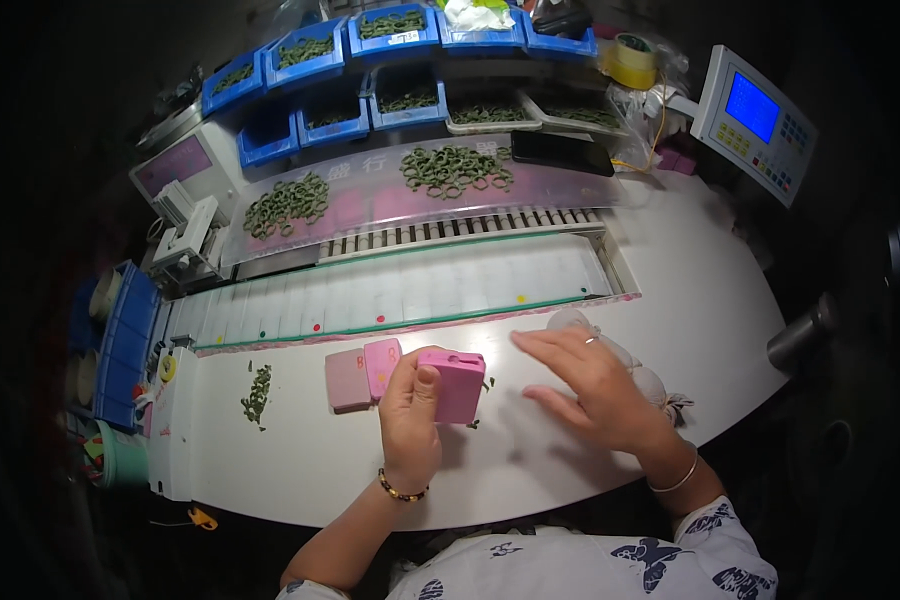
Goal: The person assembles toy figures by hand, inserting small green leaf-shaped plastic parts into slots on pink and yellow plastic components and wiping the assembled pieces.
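Observation:
In front of me, my left hand (408,425) is closed around a pink rubber mold (458,392), a thick block with a slot in its top edge. The thumb presses on its face. To its right my right hand (598,388) is raised, fingers stretched and apart, holding nothing. Just left of the held mold, a pale dusty-pink mold (347,382) and a brighter pink mold (382,362) rest against each other on the white table (300,480). Small green scraps (257,398) lie farther left, and a few more show beside the held mold.
Across the table runs a flat white conveyor belt (410,285) with green edges. Beyond it, piles of green rings (457,170) lie on a shelf with a dark phone (562,153). Blue bins (407,95) stand behind. White cloth pouches (647,385) sit beyond my right hand; a control panel (755,125) stands far right.

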`<state>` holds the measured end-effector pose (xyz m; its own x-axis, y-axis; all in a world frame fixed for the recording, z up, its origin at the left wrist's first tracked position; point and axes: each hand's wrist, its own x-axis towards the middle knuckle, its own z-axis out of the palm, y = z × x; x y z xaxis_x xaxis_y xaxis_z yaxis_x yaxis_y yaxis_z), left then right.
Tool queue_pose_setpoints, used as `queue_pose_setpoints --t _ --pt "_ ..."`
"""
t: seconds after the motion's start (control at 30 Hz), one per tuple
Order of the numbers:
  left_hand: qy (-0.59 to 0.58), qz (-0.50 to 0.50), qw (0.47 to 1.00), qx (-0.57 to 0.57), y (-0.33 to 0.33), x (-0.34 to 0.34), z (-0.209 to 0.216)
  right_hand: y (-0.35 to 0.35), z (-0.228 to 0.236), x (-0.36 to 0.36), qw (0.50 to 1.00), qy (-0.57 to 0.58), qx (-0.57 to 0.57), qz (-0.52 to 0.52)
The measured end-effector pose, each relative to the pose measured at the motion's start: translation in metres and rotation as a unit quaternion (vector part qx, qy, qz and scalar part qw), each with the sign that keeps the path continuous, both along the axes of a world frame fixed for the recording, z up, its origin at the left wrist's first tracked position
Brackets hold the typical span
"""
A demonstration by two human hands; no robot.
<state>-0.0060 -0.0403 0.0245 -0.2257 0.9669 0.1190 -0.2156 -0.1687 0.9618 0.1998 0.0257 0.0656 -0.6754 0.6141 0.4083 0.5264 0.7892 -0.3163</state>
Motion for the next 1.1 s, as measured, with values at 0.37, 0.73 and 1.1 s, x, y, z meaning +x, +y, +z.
queue_pose_setpoints --t 0.37,0.73,1.1 --pt "-0.076 -0.291 0.954 0.007 -0.002 -0.033 -0.005 0.005 -0.011 -0.019 0.880 0.252 -0.358 0.181" --pt "0.059 -0.057 0.994 -0.077 0.033 -0.107 0.012 0.035 -0.025 -0.072 0.937 0.175 -0.291 0.084" --pt "0.574 0.326 0.742 -0.114 0.075 -0.247 -0.049 0.034 -0.065 -0.130 0.978 0.012 -0.135 0.162"
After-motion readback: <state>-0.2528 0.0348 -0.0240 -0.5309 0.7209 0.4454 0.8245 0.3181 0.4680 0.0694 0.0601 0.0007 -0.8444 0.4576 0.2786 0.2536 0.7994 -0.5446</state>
